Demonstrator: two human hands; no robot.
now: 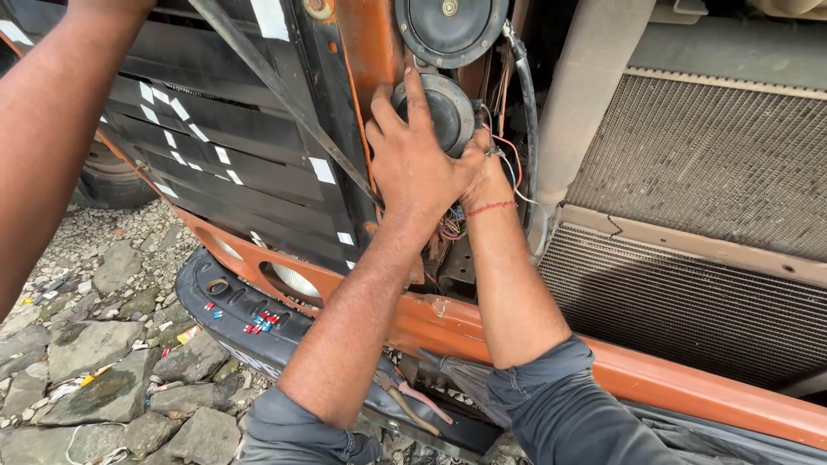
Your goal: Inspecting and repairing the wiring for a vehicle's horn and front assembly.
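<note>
My left hand (412,164) is clasped over a round black horn (448,116) bolted to an orange bracket (370,43) on a vehicle's open front. Its fingers wrap the horn's left rim and face. My right hand (487,176), with a red thread at the wrist, sits just behind and right of the left one. It presses against the horn's right edge among thin coloured wires (510,159), and its fingertips are hidden. A second, larger black horn (450,26) hangs directly above.
Another person's bare arm (47,129) crosses the upper left. A black slatted grille panel (224,155) leans at left. Radiator cores (706,164) fill the right above an orange bumper beam (663,379). A black bumper piece (245,331) carrying small red and blue connectors (261,322) lies on stony ground (86,344).
</note>
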